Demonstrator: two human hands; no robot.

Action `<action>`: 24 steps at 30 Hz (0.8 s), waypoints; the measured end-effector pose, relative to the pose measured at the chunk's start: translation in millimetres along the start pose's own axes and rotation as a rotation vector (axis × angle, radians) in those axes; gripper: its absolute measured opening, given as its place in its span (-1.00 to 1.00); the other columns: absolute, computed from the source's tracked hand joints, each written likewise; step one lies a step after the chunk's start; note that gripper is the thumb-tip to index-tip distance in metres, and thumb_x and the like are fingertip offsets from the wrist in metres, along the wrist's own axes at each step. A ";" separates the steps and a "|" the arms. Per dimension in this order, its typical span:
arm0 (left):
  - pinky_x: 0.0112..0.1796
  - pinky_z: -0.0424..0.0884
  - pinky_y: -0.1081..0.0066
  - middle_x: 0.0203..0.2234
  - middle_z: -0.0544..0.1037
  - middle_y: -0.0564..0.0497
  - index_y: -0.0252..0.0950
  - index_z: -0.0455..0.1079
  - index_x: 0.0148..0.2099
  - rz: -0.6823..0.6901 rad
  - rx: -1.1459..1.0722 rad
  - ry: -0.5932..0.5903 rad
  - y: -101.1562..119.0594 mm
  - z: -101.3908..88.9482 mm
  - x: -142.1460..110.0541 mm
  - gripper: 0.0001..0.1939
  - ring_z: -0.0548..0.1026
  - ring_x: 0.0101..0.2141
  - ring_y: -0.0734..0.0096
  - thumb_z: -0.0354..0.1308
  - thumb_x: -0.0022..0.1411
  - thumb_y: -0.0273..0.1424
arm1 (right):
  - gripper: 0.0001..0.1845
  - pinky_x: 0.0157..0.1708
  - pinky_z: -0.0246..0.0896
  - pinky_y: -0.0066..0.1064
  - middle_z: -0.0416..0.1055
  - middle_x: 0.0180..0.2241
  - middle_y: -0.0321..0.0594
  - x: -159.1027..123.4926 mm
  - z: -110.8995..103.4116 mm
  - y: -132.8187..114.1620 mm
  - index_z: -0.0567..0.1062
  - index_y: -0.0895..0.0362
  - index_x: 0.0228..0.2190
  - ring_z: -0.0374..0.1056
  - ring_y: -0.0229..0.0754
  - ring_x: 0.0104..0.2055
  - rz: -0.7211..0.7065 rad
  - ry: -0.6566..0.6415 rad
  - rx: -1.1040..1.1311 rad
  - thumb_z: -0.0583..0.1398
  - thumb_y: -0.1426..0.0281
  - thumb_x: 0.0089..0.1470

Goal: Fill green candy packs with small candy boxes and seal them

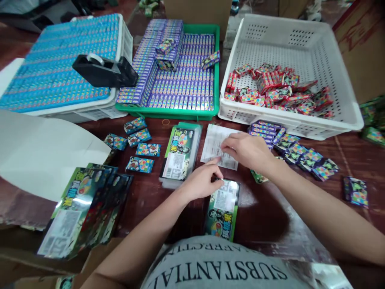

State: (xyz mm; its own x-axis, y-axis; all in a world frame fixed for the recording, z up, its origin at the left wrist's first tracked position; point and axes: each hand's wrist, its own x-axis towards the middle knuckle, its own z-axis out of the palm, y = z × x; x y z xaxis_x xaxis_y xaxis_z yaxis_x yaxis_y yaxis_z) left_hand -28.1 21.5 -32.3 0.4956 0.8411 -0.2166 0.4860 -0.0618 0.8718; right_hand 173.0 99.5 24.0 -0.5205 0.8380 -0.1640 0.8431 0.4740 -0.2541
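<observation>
My right hand (248, 150) is closed in a pinch over a white sticker sheet (212, 141), fingertips at its surface; whatever tiny piece they hold is hidden. My left hand (202, 181) stretches its index finger onto the sheet's lower edge. Its thumb and other fingers close at the top edge of a clear-fronted printed candy bag (224, 212), which lies in front of my body with its white label toward the sheet. Left of the sheet lies a stack of similar candy bags (177, 150).
Behind stand a crate of blue boxes (123, 36), a green crate (217, 38) of purple boxes and a white crate (288, 28) of red boxes. A tape dispenser (105, 72) rests on the blue boxes. Small blue boxes (140, 164) and purple boxes (296, 152) flank my hands.
</observation>
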 end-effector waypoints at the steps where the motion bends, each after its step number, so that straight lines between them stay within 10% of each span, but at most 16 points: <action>1: -0.18 0.52 0.25 0.19 0.44 -0.16 -0.25 0.47 -0.25 0.008 -0.015 0.011 0.2 0.4 -1.9 -0.95 0.60 -0.18 0.28 0.27 0.20 -0.43 | -0.75 -0.20 0.31 -0.34 0.58 -0.13 -0.20 -15.5 -0.5 0.3 0.58 0.01 -0.13 0.48 -0.09 -0.07 -0.047 -0.046 0.185 0.11 0.27 0.34; 7: -0.16 0.48 0.30 -0.13 0.51 -0.05 -0.25 0.46 -0.18 0.108 -0.114 0.069 7.7 4.9 -13.3 -0.90 0.52 -0.23 0.37 0.24 0.22 -0.40 | -0.24 -0.23 0.39 -0.34 0.55 -0.24 -0.21 -65.5 5.1 10.2 0.07 0.14 0.33 0.46 -0.20 -0.25 -0.085 -0.421 0.998 0.20 0.24 0.23; 19: -0.21 0.48 0.31 -0.26 0.60 -0.01 -0.25 0.42 -0.18 0.058 -0.288 -0.003 22.0 4.4 -29.7 -0.88 0.55 -0.27 0.35 0.25 0.25 -0.34 | -0.19 -0.25 0.41 -0.28 0.57 -0.05 -0.24 -112.6 23.9 -34.8 -0.03 -0.16 0.42 0.50 -0.10 -0.15 0.027 0.164 0.334 0.18 0.31 0.28; 24: -0.25 0.49 0.33 -0.32 0.56 0.02 -0.25 0.36 -0.22 0.079 -0.355 -0.050 21.8 9.7 -29.2 -0.74 0.53 -0.31 0.39 0.37 0.17 -0.29 | -0.18 -0.05 0.43 -0.12 0.59 -0.02 -0.27 -130.2 43.1 -45.8 -0.24 -0.15 0.44 0.42 -0.02 0.03 0.016 0.194 0.359 0.08 0.34 0.36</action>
State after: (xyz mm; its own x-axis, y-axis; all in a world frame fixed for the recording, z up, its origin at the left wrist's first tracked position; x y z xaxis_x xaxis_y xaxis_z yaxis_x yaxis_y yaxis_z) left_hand -25.0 -9.6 -11.3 0.5604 0.8134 -0.1559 0.1692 0.0718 0.9830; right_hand 196.4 -43.0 15.9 -0.4436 0.8962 0.0031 0.7326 0.3646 -0.5748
